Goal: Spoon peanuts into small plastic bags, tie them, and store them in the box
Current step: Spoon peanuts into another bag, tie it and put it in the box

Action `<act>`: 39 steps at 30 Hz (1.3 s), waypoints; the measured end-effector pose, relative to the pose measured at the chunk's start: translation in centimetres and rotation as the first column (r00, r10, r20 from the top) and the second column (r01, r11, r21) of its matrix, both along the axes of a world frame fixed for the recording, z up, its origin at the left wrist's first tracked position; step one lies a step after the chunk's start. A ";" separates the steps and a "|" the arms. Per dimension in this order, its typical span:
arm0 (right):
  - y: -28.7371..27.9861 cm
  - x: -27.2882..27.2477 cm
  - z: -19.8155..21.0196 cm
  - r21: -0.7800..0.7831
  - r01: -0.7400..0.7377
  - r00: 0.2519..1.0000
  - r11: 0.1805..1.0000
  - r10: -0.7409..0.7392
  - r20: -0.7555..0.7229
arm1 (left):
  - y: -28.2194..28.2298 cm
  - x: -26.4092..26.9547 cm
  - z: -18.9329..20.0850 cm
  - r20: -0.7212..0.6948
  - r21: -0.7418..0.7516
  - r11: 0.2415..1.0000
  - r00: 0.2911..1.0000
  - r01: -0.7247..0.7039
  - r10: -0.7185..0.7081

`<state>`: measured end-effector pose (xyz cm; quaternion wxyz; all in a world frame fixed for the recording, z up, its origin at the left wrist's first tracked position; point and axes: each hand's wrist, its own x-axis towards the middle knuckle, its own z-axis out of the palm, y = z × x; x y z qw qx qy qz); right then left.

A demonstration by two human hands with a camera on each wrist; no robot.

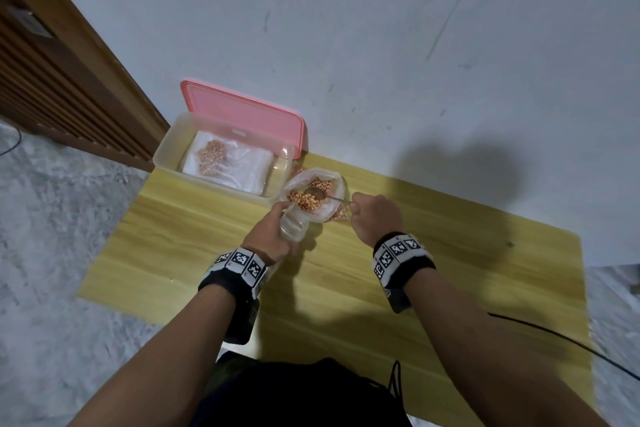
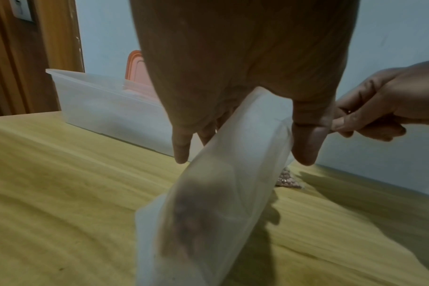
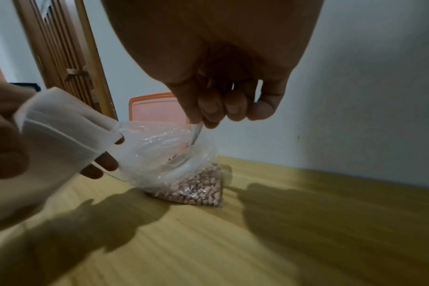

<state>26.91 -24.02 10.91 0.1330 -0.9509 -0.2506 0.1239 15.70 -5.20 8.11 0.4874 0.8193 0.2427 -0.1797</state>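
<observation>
A large clear bag of peanuts point(image 1: 313, 198) lies open on the yellow table point(image 1: 450, 253), right of the box. My right hand point(image 1: 372, 217) pinches the handle of a metal spoon point(image 1: 320, 194) whose bowl is in the peanuts. My left hand point(image 1: 270, 236) grips a small clear plastic bag point(image 1: 294, 227) just left of the peanut bag, mouth up. In the left wrist view this small bag point(image 2: 223, 193) hangs between thumb and fingers, with some peanuts dimly showing inside. The right wrist view shows the peanut bag point(image 3: 196, 185) below my right hand point(image 3: 223, 110).
A clear plastic box point(image 1: 166, 149) holds a filled bag of peanuts point(image 1: 211, 154) and flat bags. Its pink lid point(image 1: 242, 114) leans against the white wall behind. A black cable point(image 1: 554, 336) crosses the table's right edge. A wooden door point(image 1: 52, 62) is at the left.
</observation>
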 end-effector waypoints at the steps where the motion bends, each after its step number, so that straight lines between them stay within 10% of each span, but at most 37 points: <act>1: 0.0 -0.1 -0.1 -0.005 0.029 0.998 1.000 -0.029 -0.058 | -0.1 0.1 0.1 0.005 0.000 1.000 1.000 -0.002 0.002; 11: 2.4 -0.2 -3.6 -0.052 0.282 0.801 0.958 -0.265 -0.537 | -0.5 0.0 0.5 -0.012 -0.015 1.000 1.000 -0.013 0.013; 17: 1.9 -1.1 -4.6 -0.009 0.626 0.335 0.780 -0.280 -0.900 | -0.5 -0.2 0.6 -0.027 -0.050 0.999 0.999 -0.021 0.019; 39: -2.3 0.8 -1.1 0.141 0.619 0.494 0.773 -0.243 -0.835 | 0.9 -2.3 0.6 0.019 -0.085 0.993 0.996 -0.084 0.086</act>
